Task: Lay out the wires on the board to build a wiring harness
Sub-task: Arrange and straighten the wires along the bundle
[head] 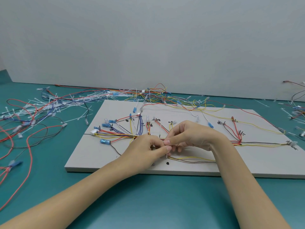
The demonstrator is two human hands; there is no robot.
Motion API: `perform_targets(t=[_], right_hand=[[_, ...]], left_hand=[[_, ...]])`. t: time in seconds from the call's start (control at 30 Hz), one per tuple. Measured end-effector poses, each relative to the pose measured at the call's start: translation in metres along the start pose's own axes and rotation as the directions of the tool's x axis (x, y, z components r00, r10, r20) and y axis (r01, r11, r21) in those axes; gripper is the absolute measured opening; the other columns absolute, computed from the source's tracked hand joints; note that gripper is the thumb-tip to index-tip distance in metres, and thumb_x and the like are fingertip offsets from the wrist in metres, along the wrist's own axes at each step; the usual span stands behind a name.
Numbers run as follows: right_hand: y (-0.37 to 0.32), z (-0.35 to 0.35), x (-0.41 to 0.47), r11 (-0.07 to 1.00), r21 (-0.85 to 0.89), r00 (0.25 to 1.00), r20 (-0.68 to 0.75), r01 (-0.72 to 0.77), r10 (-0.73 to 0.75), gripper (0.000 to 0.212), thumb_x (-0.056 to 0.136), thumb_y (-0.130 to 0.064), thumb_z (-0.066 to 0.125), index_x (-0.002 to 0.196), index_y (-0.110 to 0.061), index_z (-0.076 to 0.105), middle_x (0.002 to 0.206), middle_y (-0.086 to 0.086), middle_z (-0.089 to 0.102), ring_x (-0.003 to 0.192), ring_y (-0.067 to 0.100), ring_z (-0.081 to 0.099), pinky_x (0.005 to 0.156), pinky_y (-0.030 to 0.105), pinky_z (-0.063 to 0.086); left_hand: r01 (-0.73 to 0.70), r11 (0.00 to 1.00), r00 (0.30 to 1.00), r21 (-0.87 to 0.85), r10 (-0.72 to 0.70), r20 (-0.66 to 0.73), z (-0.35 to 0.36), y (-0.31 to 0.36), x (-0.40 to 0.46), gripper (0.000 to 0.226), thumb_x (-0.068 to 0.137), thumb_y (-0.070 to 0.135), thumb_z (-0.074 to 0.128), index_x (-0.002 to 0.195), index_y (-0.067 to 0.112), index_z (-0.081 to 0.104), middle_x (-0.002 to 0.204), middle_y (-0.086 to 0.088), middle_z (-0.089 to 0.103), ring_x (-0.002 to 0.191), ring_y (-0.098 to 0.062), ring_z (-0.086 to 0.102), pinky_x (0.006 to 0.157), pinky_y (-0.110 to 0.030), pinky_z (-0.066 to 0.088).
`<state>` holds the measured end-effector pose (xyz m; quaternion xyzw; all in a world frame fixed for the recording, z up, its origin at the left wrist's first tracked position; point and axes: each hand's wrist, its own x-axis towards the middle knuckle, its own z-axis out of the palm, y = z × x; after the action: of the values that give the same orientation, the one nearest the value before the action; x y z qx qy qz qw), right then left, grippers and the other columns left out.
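A white board (189, 167) lies on the teal table, with red, yellow, blue and brown wires (118, 134) routed between pins and handwritten labels. Both hands meet over the middle of the wire bundle. My left hand (146, 151) and my right hand (189, 138) pinch a thin white cable tie (167, 156) at the bundle, thumbs close together. A yellow and a brown wire (194, 160) trail rightward from under the hands. The bundle under my fingers is hidden.
Loose wires and white cable ties (49, 104) are scattered across the table at the left and behind the board. More wires (295, 109) lie at the right edge. A grey wall stands close behind the table.
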<state>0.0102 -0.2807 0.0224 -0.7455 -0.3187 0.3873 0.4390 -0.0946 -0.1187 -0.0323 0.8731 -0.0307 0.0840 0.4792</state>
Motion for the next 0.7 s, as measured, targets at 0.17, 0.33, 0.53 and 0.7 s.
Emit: perform_targets(t=[0.17, 0.33, 0.53, 0.7], right_hand=[[0.0004, 0.0008, 0.0005, 1.000, 0.005, 1.000, -0.020, 0.006, -0.006, 0.012, 0.081, -0.019, 0.075, 0.078, -0.007, 0.074, 0.079, 0.017, 0.067, 0.071, 0.017, 0.060, 0.061, 0.021, 0.050], [0.0001, -0.0014, -0.0015, 1.000, 0.007, 1.000, -0.004, 0.019, -0.019, 0.011, 0.086, -0.015, 0.071, 0.081, -0.006, 0.073, 0.075, 0.013, 0.067, 0.069, 0.017, 0.060, 0.060, 0.022, 0.049], [0.0005, -0.0020, -0.0007, 0.999, -0.001, 0.999, -0.025, 0.037, -0.037, 0.008, 0.085, -0.013, 0.072, 0.080, -0.007, 0.074, 0.072, 0.009, 0.067, 0.065, 0.014, 0.060, 0.058, 0.021, 0.049], [0.0018, -0.0007, 0.0015, 0.999, 0.009, 0.999, -0.013, 0.049, -0.049, 0.014, 0.090, -0.013, 0.066, 0.080, -0.009, 0.074, 0.073, 0.004, 0.071, 0.065, 0.013, 0.063, 0.058, 0.020, 0.050]], left_hand=[[-0.006, 1.000, 1.000, -0.014, 0.006, -0.003, -0.0014, 0.0008, -0.0016, 0.019, 0.083, 0.046, 0.062, 0.073, 0.034, 0.074, 0.069, 0.005, 0.060, 0.064, -0.025, 0.060, 0.054, -0.039, 0.056], [0.005, 1.000, 1.000, 0.006, -0.005, 0.010, -0.0008, 0.0031, -0.0015, 0.019, 0.085, 0.043, 0.063, 0.074, 0.034, 0.074, 0.073, -0.001, 0.066, 0.069, -0.025, 0.063, 0.058, -0.041, 0.057], [0.013, 0.999, 1.000, -0.031, -0.012, 0.007, -0.0017, 0.0053, -0.0025, 0.018, 0.087, 0.036, 0.067, 0.075, 0.027, 0.076, 0.072, -0.008, 0.067, 0.071, -0.030, 0.062, 0.055, -0.039, 0.057], [0.016, 0.994, 0.999, -0.110, -0.021, -0.038, -0.0019, 0.0071, -0.0025, 0.022, 0.085, 0.025, 0.071, 0.064, 0.022, 0.074, 0.057, 0.003, 0.062, 0.051, -0.007, 0.051, 0.043, -0.022, 0.048]])
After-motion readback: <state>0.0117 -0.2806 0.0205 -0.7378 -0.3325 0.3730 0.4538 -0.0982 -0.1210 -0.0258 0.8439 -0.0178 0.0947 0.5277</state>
